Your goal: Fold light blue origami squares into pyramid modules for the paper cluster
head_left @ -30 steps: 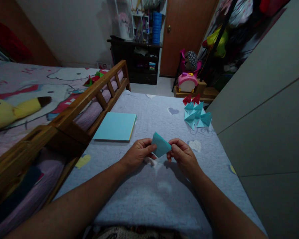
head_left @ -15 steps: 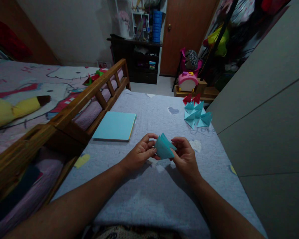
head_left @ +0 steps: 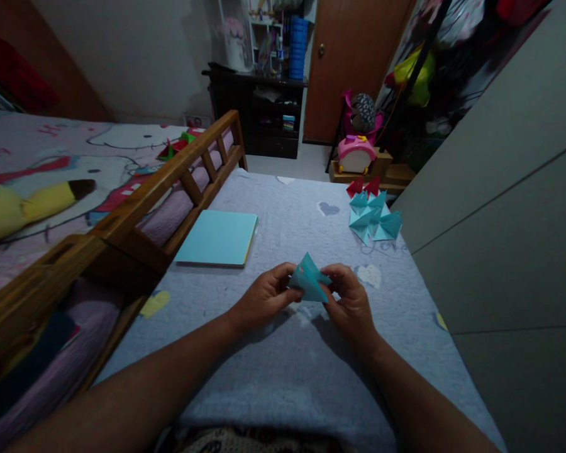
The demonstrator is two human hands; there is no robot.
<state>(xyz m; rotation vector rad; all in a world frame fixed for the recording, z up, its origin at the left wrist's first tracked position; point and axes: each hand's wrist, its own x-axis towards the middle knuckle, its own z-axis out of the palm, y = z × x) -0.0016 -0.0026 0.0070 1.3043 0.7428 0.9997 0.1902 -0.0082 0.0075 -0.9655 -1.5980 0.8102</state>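
I hold a small folded teal paper piece (head_left: 308, 281) between both hands, just above the grey-blue blanket (head_left: 283, 371). My left hand (head_left: 264, 296) pinches its left side, fingers closed on it. My right hand (head_left: 351, 299) pinches its right side, thumb on top. The paper stands as a pointed triangle with its tip up. A stack of teal square sheets (head_left: 217, 238) lies flat to the left, beyond my left hand. A cluster of finished teal and red folded pieces (head_left: 371, 212) sits at the far right of the blanket.
A wooden bed rail (head_left: 136, 207) runs along the left, with a cartoon-print bedspread (head_left: 51, 170) and a yellow plush toy (head_left: 14, 207) behind it. A grey wardrobe (head_left: 509, 214) walls the right side. A dark shelf unit (head_left: 259, 113), a wooden door (head_left: 353, 63) and toys (head_left: 356, 151) stand at the back.
The teal paper went from a flat folded shape to an opened one and now stands as an upright triangle. Both hands shifted their finger grips on it and stayed in the same spot.
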